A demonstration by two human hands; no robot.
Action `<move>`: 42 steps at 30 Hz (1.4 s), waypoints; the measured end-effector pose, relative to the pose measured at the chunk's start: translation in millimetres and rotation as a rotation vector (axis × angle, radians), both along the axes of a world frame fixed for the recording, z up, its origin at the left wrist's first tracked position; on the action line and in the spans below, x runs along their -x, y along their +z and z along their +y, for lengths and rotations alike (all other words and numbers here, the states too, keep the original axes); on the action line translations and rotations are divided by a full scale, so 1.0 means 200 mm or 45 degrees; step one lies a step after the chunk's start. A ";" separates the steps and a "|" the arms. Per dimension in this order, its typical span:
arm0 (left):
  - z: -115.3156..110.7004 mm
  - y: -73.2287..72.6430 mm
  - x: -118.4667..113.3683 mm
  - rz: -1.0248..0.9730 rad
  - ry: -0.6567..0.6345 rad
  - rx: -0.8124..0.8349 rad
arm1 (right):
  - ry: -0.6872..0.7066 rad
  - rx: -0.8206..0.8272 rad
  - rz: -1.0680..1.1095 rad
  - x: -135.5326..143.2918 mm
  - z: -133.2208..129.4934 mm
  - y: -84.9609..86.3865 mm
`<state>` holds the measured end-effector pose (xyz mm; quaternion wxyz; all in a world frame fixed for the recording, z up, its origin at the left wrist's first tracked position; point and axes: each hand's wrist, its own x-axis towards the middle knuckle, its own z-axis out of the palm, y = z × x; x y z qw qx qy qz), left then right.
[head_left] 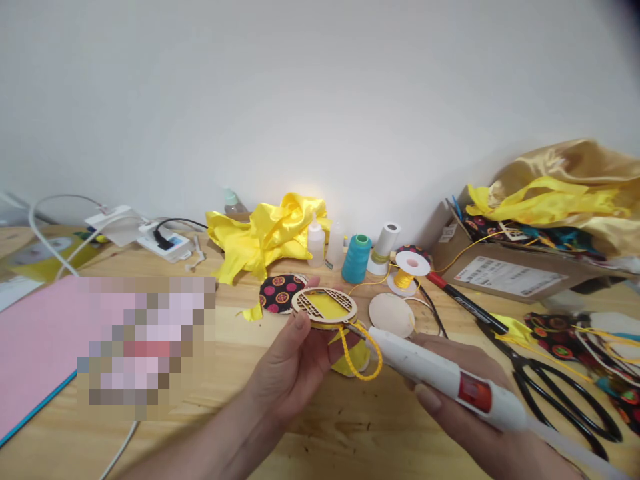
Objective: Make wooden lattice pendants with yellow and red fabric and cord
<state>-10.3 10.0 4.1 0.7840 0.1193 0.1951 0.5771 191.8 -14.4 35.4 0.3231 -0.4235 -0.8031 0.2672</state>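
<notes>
My left hand grips a round wooden lattice ornament by its edge, thumb on top and fingers beneath. Yellow fabric shows through its cut-outs, and a yellow braided cord loop hangs from its right edge. In my right hand is a white soldering iron with a red window on its handle. Its metal tip reaches the ornament's edge beside the cord; I cannot tell whether they touch. Behind the ornament lies a dark patterned fabric disc, and a pale disc is to its right.
Yellow satin, glue bottles, teal thread and a yellow cord spool stand along the back. Black scissors, a marker and a cardboard box of fabric are right. A power strip sits left, near a pink board.
</notes>
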 end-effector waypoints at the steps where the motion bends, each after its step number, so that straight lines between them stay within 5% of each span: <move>1: 0.00 0.00 0.00 0.001 0.005 -0.011 | -0.003 0.015 0.009 0.00 0.00 -0.01; 19: 0.01 -0.02 0.00 0.080 0.017 -0.118 | 0.012 0.179 0.028 0.00 0.00 0.01; 42: 0.01 0.00 0.00 0.128 -0.023 -0.007 | 0.101 0.035 -0.020 -0.02 0.01 0.00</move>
